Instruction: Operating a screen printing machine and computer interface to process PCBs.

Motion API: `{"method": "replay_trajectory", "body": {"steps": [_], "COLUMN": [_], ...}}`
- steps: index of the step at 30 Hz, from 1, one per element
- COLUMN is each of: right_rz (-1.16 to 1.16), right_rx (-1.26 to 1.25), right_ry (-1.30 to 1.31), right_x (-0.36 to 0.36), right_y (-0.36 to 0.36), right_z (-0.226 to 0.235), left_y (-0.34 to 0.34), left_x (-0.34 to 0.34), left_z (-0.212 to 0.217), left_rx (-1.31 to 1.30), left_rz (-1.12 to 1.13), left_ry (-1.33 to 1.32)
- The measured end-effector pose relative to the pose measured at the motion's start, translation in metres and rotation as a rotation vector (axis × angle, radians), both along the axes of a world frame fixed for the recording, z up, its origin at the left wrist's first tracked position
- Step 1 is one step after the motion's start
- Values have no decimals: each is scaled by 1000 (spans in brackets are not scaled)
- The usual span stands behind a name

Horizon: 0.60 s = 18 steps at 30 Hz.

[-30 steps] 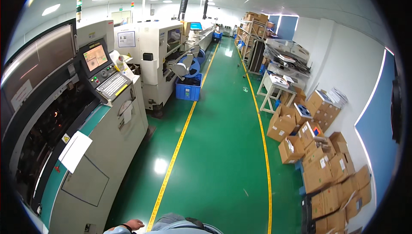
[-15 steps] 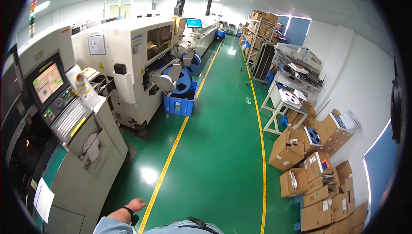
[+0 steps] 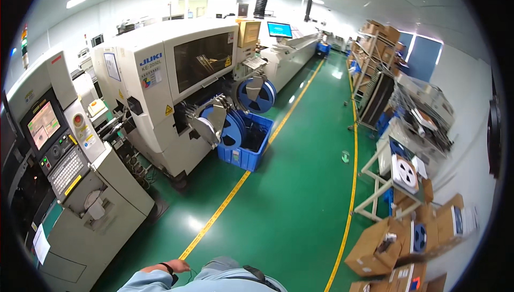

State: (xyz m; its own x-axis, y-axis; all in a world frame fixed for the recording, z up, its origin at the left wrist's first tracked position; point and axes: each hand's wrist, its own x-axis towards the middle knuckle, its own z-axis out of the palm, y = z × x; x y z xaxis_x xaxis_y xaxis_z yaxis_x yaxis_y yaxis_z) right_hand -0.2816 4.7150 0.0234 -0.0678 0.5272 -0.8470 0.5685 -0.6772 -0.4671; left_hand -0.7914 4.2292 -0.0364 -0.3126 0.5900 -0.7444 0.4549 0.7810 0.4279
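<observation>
My left hand (image 3: 181, 266) hangs low at the bottom edge, with a dark band (image 3: 171, 271) around its wrist and a light blue sleeve (image 3: 147, 281) behind it. Beneath it runs the yellow line on the floor (image 3: 217, 214). A thin dark cord shows beside the fingers; whether they hold it is not clear, since the fingers are small and mostly turned from sight. My right hand lies outside the picture. Ahead on the left, a large white machine (image 3: 184, 46) carries blue reels (image 3: 231, 133) on its feeders, above a blue plastic bin (image 3: 239, 159).
At the left stands a grey machine with a screen (image 3: 44, 125) and a keyboard (image 3: 67, 173). Cardboard boxes (image 3: 369, 252) line the right wall, near a small table (image 3: 383, 182) with a white reel. A green floor walkway (image 3: 300, 185) runs between yellow lines toward shelves (image 3: 375, 46).
My view has turned left and come closer to the white machine and blue bin. The boxes at the right have slid toward the lower edge. My left hand sits slightly lower and further right.
</observation>
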Motion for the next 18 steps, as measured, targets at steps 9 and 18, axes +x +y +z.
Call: {"method": "replay_trajectory", "body": {"steps": [9,18], "right_rz": [87,430], "right_rx": [378,148], "right_ry": [179,-57], "right_x": [-215,-402], "right_y": [370,585], "right_z": [-37,25], "left_y": [222,565], "left_x": [-146,-322], "left_z": [-105,7], "left_rx": [-130,181], "left_rz": [155,557], "left_ry": [-88,-2]}}
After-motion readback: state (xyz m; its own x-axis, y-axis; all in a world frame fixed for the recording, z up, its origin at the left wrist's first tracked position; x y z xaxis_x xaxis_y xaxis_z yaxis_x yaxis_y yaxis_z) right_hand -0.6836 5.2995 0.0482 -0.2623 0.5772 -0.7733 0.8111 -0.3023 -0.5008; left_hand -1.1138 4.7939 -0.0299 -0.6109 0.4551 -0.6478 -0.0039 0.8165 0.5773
